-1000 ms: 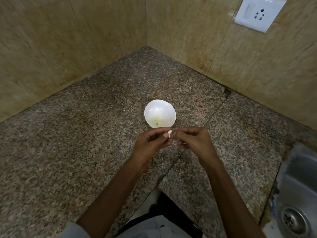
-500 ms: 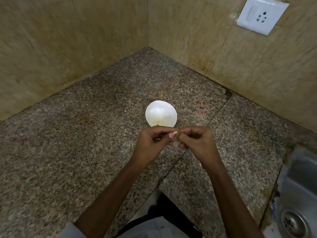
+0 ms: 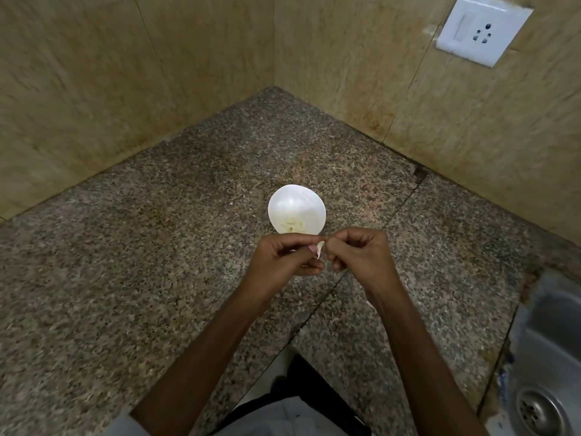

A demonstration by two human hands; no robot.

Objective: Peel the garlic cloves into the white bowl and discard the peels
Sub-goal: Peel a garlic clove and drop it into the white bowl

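A small white bowl (image 3: 296, 208) stands on the granite counter (image 3: 157, 247) with a few pale peeled garlic pieces at its bottom. Just in front of it, my left hand (image 3: 283, 259) and my right hand (image 3: 361, 256) meet above the counter. Between their fingertips sits a pale garlic clove (image 3: 320, 247), pinched by both hands. Most of the clove is hidden by my fingers. A thin pale scrap, maybe peel, shows beside my right wrist (image 3: 371, 305).
Tiled walls close the corner behind the bowl, with a white switch and socket plate (image 3: 482, 29) on the right wall. A steel sink (image 3: 547, 357) with a drain lies at the lower right. A seam runs across the counter under my hands.
Both hands stay together on the clove in front of the bowl, with only small finger shifts. The bowl has not moved.
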